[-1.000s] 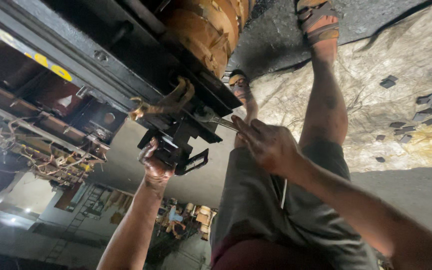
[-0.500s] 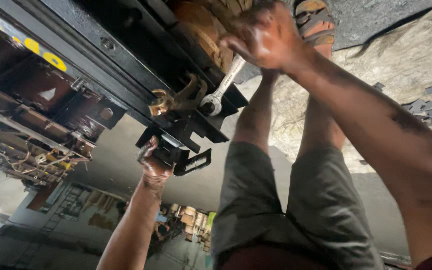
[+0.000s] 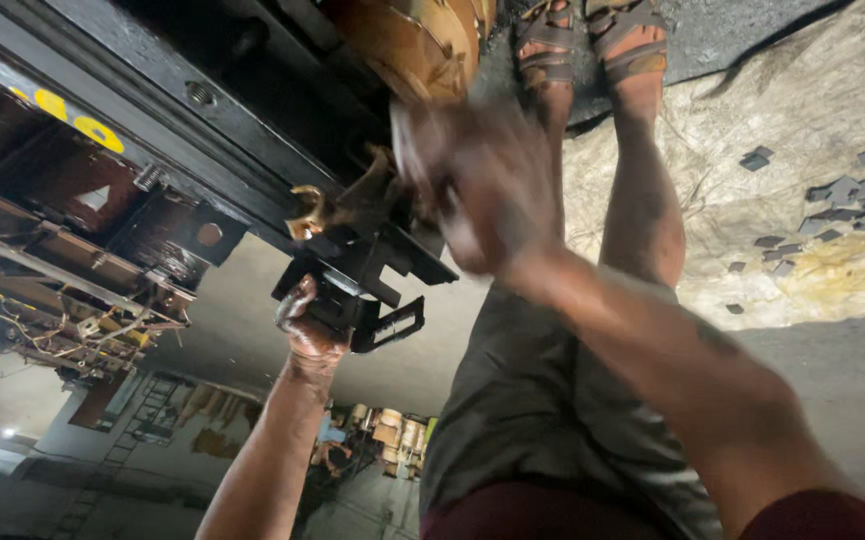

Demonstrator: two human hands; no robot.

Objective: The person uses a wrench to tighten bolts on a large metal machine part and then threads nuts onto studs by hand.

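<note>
My left hand (image 3: 307, 325) reaches up and grips a black metal bracket (image 3: 367, 280) bolted under a dark machine frame (image 3: 152, 110). A brass-coloured fitting (image 3: 314, 208) sits just above the bracket. My right hand (image 3: 477, 185) is blurred by motion, close to the right of the fitting and in front of an orange-brown drum (image 3: 412, 40). Its fingers look curled, but whatever it holds is hidden in the blur.
My legs in grey shorts (image 3: 542, 400) stretch away to sandalled feet (image 3: 592, 45) on a dark floor. Small grey metal pieces (image 3: 832, 190) lie scattered on a pale stained sheet at right. Tangled wires (image 3: 62, 320) hang at left. A cluttered workshop (image 3: 382, 430) shows beyond.
My right hand, which held a spanner up near the drum half a second ago, has swung down and left toward the fitting. My left hand has stayed on the bracket.
</note>
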